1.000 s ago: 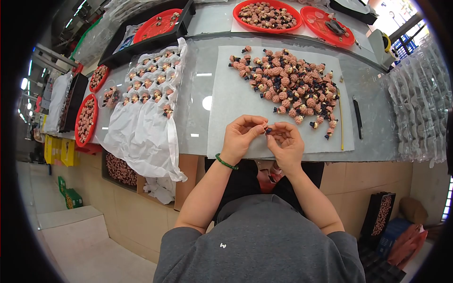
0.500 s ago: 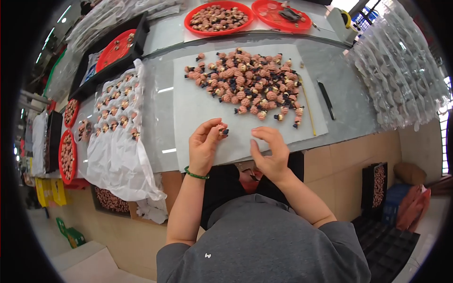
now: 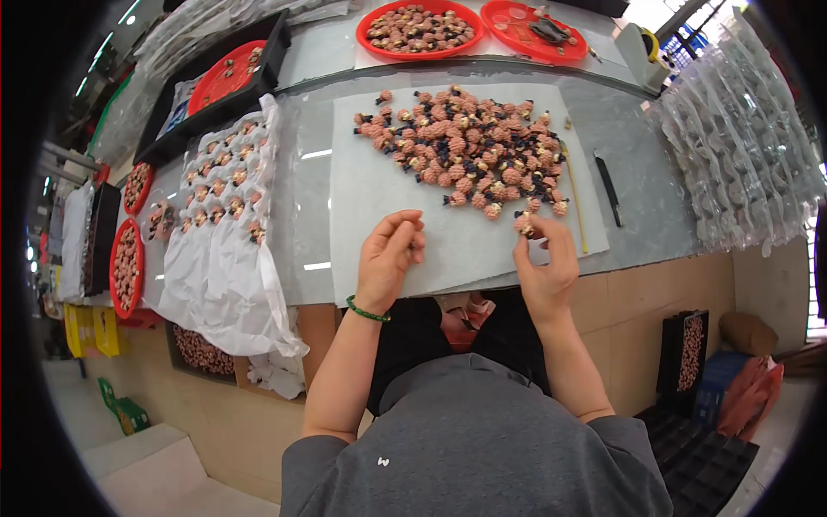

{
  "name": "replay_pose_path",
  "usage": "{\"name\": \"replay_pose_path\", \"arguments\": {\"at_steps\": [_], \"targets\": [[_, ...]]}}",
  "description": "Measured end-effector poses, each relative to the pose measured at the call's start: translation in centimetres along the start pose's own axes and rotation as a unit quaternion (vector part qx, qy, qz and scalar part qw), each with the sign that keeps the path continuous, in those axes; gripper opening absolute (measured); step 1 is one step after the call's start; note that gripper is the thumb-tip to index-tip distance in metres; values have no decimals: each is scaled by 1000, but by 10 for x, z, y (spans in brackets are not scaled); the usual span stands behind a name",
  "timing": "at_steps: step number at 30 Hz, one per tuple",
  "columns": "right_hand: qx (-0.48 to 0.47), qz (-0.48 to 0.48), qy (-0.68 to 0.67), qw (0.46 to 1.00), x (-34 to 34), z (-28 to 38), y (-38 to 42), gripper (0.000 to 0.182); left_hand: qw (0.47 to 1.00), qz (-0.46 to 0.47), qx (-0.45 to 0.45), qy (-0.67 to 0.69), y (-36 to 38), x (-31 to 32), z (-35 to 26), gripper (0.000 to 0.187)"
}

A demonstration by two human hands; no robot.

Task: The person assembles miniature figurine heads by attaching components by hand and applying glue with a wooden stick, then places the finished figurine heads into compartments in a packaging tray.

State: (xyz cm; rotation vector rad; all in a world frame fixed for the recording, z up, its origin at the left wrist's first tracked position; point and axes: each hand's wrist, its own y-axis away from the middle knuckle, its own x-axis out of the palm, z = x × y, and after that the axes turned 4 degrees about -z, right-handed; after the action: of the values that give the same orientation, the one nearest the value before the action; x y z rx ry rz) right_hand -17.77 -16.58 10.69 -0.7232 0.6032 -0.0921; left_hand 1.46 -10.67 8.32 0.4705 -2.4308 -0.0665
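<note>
My right hand pinches a small figurine with a pink, knobbly head and dark base, at the near edge of a heap of similar figurines. My left hand, with a green bead bracelet on its wrist, is raised over the near part of a white sheet. Its fingers are curled together, and anything inside them is hidden. The heap lies on this sheet, beyond both hands.
A yellow stick and black pen lie right of the heap. Left stands a white moulded tray holding figurines. Behind are a red plate of pieces and another red plate. Clear plastic trays stand at right.
My right hand has moved forward and right to the heap's near edge and taken hold of a figurine. The figurine seen in my left hand before is out of sight; its fingers have curled inward.
</note>
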Motion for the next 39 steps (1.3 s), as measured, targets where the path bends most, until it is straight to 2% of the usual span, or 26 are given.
{"name": "replay_pose_path", "arguments": {"at_steps": [1, 3, 6, 10, 11, 13, 17, 27, 30, 39], "targets": [[2, 13, -67, 998, 8, 11, 3, 30, 1000, -11, 6, -5, 1, -1, 1, 22], [-8, 35, -113, 993, 25, 28, 10, 30, 993, 49, 20, -109, 2, 0, 1, 21], [-29, 75, -183, 980, 45, 43, 16, 29, 990, 65, 14, -127, 4, 2, -2, 21], [15, 116, -254, 960, 59, 40, 18, 26, 991, 42, 30, -122, 5, -1, -2, 20], [117, 136, -341, 923, 59, 40, 18, 25, 991, 41, 31, -121, 4, -2, -1, 20], [313, 167, -490, 796, 58, 37, 18, 22, 989, 48, 61, -126, 3, -3, 2, 19], [320, 236, -484, 779, 55, 27, 16, 19, 986, 50, 79, -138, 2, -3, 5, 18], [313, 227, -493, 779, 54, 26, 19, 19, 984, 53, 83, -147, 2, -4, 5, 18], [321, 222, -501, 773, 55, 27, 20, 19, 989, 53, 43, -129, 2, -4, 4, 18], [262, 166, -478, 822, 58, 28, 24, 31, 995, 58, 39, -77, 3, -2, 1, 16]]}}
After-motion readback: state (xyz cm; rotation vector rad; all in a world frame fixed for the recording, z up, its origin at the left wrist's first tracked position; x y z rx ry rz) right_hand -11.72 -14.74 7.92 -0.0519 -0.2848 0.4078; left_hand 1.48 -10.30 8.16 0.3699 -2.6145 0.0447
